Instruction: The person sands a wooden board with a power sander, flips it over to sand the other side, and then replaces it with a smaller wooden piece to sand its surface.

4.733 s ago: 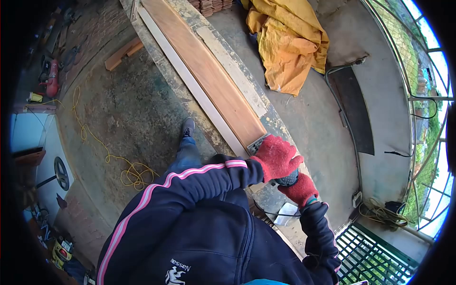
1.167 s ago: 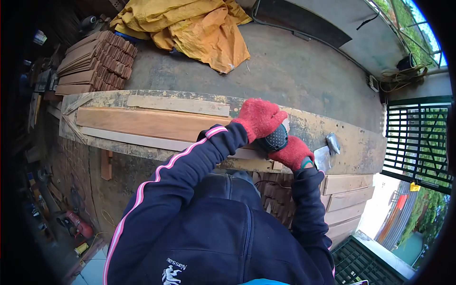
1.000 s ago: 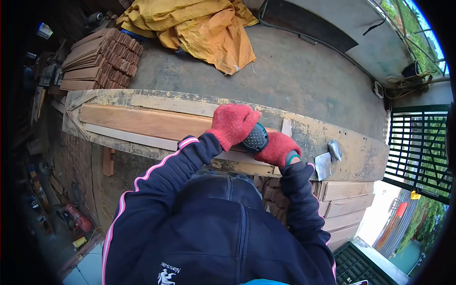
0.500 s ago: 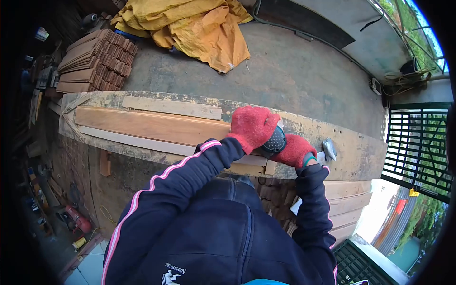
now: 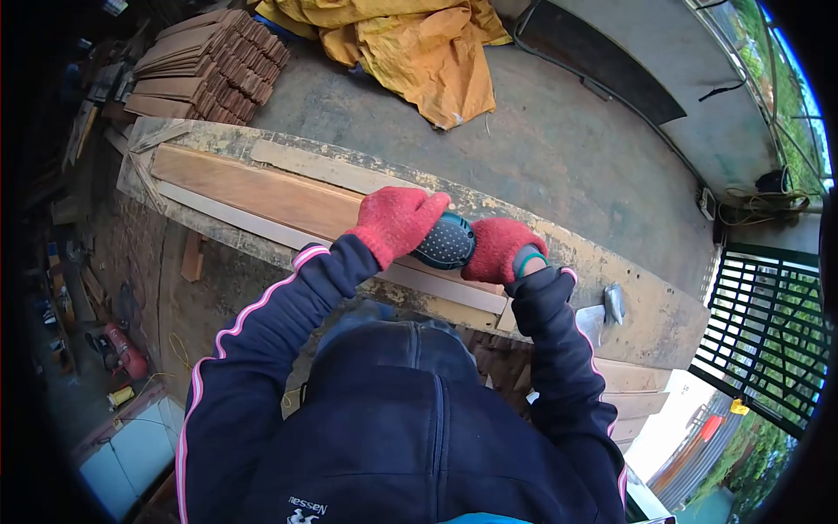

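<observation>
The red-gloved left hand (image 5: 401,223) is clamped on the left side of a dark tool (image 5: 448,242), with the thumb lying along its far edge. The red-gloved right hand (image 5: 504,251) is closed around the tool's right side; the fingertips of both are hidden. The tool, its dotted rounded end facing the person, sits over the right part of a brown plank (image 5: 262,188) on the long, paint-worn worktop (image 5: 646,288). A pale strip (image 5: 236,218) runs along the plank's near side and a rough board (image 5: 323,166) along its far side. To the right of the right hand lie a silvery bundle (image 5: 614,304) and, just beside it, a grey sheet (image 5: 591,323). Beyond the worktop, a yellow tarp (image 5: 428,61) lies crumpled on the floor (image 5: 559,148), with stacked slats (image 5: 209,70) at the far left.
</observation>
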A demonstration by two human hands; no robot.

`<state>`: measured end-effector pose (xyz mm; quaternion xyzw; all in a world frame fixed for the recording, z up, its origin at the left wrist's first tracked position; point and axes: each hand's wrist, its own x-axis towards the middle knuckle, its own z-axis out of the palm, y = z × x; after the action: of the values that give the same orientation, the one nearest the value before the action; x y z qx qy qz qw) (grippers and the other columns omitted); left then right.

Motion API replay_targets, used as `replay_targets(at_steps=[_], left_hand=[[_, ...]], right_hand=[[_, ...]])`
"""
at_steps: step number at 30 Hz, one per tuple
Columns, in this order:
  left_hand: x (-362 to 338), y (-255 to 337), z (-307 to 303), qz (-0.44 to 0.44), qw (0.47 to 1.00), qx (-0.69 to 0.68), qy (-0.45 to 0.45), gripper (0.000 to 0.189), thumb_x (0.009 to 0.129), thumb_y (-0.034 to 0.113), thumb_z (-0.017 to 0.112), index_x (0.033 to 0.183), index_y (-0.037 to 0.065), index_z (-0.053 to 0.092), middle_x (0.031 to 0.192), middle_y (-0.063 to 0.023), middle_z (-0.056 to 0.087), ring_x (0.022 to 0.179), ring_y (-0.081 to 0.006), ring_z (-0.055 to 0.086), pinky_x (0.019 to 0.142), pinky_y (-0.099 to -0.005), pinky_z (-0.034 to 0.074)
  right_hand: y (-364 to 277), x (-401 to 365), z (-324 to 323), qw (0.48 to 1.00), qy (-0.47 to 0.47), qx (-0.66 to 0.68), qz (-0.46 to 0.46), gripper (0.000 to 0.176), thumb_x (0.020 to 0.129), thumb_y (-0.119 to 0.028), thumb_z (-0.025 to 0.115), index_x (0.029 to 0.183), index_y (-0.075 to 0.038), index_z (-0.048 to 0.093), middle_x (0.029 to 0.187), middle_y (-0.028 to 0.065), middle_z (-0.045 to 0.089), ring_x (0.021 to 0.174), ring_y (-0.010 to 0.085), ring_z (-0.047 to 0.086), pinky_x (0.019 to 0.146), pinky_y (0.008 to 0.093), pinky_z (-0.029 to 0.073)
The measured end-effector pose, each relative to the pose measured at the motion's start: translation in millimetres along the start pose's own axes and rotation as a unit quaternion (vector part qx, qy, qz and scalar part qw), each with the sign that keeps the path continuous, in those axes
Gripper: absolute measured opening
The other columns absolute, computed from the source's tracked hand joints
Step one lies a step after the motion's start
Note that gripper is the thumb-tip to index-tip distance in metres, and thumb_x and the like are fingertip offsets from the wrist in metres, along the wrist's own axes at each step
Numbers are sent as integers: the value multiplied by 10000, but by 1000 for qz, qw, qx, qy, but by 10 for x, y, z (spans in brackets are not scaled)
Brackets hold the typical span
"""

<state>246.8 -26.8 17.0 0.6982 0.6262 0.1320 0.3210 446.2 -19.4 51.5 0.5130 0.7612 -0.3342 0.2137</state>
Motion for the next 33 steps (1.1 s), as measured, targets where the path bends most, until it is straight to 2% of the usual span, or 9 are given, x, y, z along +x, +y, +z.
replay_targets(at_steps=[6, 8, 12, 15, 17, 19, 21, 27, 33], left_hand=[[15, -974, -514, 33, 997, 34, 55, 471, 986, 460, 473, 840, 77, 705, 875, -196, 691, 860, -414, 657, 748, -506, 506], [109, -1114, -606, 146, 983, 87, 65, 280, 1000, 288, 487, 923, 83, 662, 875, -149, 705, 821, -363, 679, 707, -453, 525], [306, -951, -452, 249, 953, 156, 70, 153, 965, 222, 536, 989, 108, 635, 870, -128, 702, 805, -358, 679, 682, -449, 531], [327, -573, -117, 270, 944, 169, 90, 179, 974, 238, 519, 996, 111, 644, 881, -132, 704, 804, -365, 675, 676, -458, 526], [272, -242, 131, 156, 984, 81, 36, 262, 974, 318, 522, 934, 107, 674, 873, -148, 700, 810, -377, 668, 680, -483, 515], [175, 273, 210, 56, 998, -12, 9, 485, 934, 502, 508, 791, 106, 749, 869, -188, 709, 863, -406, 672, 768, -517, 516], [162, 497, 533, 93, 994, -45, 30, 456, 952, 464, 519, 758, 101, 713, 809, -172, 691, 806, -400, 662, 705, -520, 500], [84, 1049, 945, 45, 996, -79, 19, 480, 917, 506, 529, 738, 103, 720, 783, -191, 686, 784, -401, 672, 712, -501, 512], [26, 630, 611, 16, 995, -94, 44, 454, 928, 485, 541, 740, 108, 710, 784, -188, 685, 778, -396, 672, 691, -502, 514]], right_hand=[[-655, 689, 186, 995, 76, 16, -69, 312, 702, -288, 703, 929, -82, 761, 962, 189, 739, 967, 362, 721, 837, 430, 573], [-683, 743, 190, 993, 93, 22, -65, 321, 708, -295, 708, 935, -74, 761, 969, 195, 738, 975, 363, 721, 837, 427, 573], [-531, 560, 36, 996, 66, 46, -46, 384, 693, -334, 716, 952, -53, 755, 980, 212, 731, 961, 379, 712, 835, 441, 564], [-138, 342, 109, 998, 30, 59, 4, 412, 677, -379, 723, 936, -60, 751, 942, 216, 728, 935, 388, 706, 826, 451, 557], [56, 59, 120, 998, 13, 55, 19, 381, 712, -328, 682, 957, -44, 753, 980, 218, 728, 958, 394, 702, 834, 453, 563], [242, -245, 157, 996, 19, 60, 56, 373, 714, -348, 682, 948, -67, 753, 957, 202, 732, 936, 395, 701, 835, 461, 559], [466, -514, 166, 995, 7, 49, 86, 381, 711, -378, 694, 942, -80, 750, 947, 193, 732, 927, 400, 697, 833, 468, 556], [1003, -843, 241, 992, 4, 48, 112, 431, 678, -425, 742, 960, -99, 748, 962, 186, 732, 945, 393, 689, 847, 459, 554], [577, -493, 15, 997, -24, 20, 76, 458, 653, -441, 765, 989, -130, 741, 958, 172, 734, 936, 386, 691, 841, 458, 554]])
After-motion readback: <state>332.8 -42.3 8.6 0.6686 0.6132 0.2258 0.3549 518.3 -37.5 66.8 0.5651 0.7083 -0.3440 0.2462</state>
